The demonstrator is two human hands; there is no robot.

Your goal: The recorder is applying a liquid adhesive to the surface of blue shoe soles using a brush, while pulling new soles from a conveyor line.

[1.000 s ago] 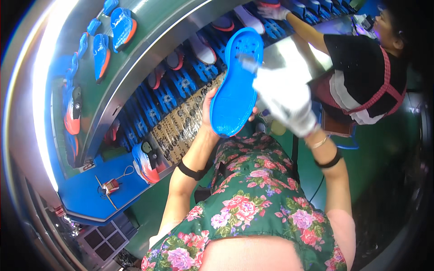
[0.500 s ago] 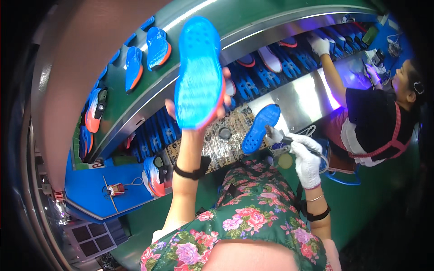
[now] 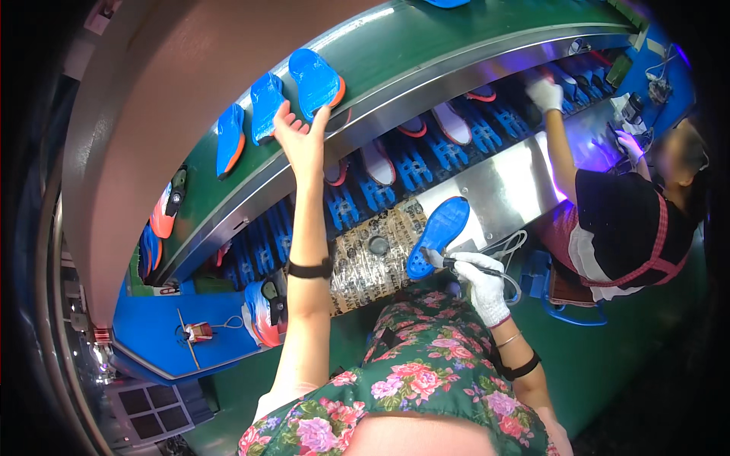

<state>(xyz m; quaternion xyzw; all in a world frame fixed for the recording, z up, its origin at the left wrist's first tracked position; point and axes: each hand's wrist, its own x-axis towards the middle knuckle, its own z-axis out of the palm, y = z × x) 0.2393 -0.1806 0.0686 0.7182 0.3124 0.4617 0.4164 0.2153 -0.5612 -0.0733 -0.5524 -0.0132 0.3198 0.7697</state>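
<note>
Over the green belt, my bare left hand (image 3: 300,140) is open, its fingers apart at the lower edges of two blue shoe soles. One is the wet-looking sole with an orange edge (image 3: 315,80); the other sole (image 3: 266,102) lies just left of it. Whether the fingertips still touch either one I cannot tell. My right hand (image 3: 484,289), in a white glove, is closed around a dark-handled brush (image 3: 464,266). The bristles meet the lower, holed end of another blue sole (image 3: 442,228), which lies slanted on the bench in front of me.
A raised green conveyor belt (image 3: 365,38) with a metal rim curves across the far side. Beneath it, shoe parts (image 3: 376,163) stand on blue racks. A co-worker (image 3: 627,216) sits at right, gloved hand (image 3: 545,95) at the racks. A blue side table (image 3: 152,327) holds a shoe (image 3: 262,315).
My left hand has carried a blue sole up and away to the belt and let it go there. My right hand has moved the brush left and down onto the bench sole's holed end.
</note>
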